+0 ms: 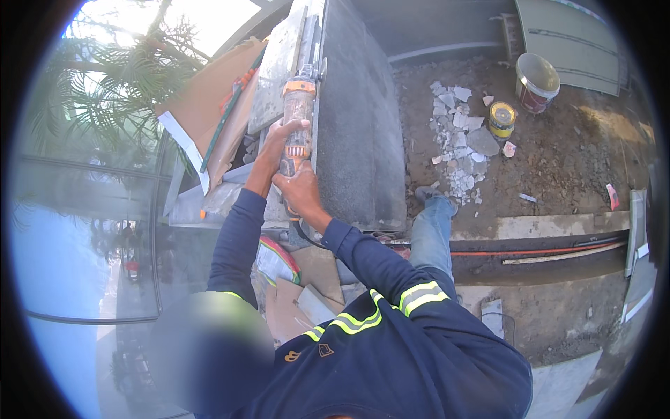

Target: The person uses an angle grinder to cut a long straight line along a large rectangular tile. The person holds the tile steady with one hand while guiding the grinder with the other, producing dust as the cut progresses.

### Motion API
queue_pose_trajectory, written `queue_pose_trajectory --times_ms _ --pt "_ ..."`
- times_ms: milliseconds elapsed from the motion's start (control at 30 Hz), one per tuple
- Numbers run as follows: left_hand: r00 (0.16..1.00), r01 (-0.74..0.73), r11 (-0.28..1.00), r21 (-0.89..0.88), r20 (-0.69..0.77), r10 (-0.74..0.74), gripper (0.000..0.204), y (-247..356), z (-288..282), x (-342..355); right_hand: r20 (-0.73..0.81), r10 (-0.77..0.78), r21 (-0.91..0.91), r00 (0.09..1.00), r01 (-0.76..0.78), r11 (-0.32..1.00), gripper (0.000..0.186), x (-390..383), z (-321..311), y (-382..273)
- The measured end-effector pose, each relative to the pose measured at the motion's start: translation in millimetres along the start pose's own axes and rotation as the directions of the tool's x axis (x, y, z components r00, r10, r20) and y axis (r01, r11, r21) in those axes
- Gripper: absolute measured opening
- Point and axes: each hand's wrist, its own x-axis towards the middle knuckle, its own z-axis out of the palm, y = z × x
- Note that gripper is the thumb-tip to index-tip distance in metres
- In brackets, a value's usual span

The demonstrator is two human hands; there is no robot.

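Note:
Both my hands are on a dusty orange and grey angle grinder (299, 108) that points away from me. My left hand (276, 145) wraps round its body from the left, thumb across the top. Behind it, my right hand (303, 190) grips the rear handle, with a black cord leading off below. The grinder's head and thin disc, seen edge-on, lie at the long edge of a grey stone-faced wall (359, 133). A pale slab (277, 77) rests along the wall's left side, beside the tool. Where the disc meets the edge is too small to make out.
Left of the slab lean cardboard (209, 98) and a green strip. Broken tile pieces (460, 140) lie on the dirt at right, near a yellow can (502, 119) and a bucket (537, 82). A trench with an orange pipe (530, 251) runs at lower right. Glass panels stand left.

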Motion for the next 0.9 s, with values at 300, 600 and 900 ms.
queue_pose_trajectory --times_ms 300,600,900 --pt "1.0 0.02 1.0 -0.019 -0.002 -0.02 0.049 -5 -4 7 -0.016 -0.028 0.007 0.999 0.028 1.0 0.053 7 2 11" --pt "1.0 0.021 0.999 0.035 -0.005 -0.021 0.052 -6 -7 11 0.008 0.02 0.045 1.0 -0.02 0.999 0.053 5 1 5" --pt "0.999 0.037 0.999 0.027 -0.017 -0.037 0.054 -7 -8 9 0.032 0.011 0.036 0.999 -0.012 0.999 0.052 8 1 12"
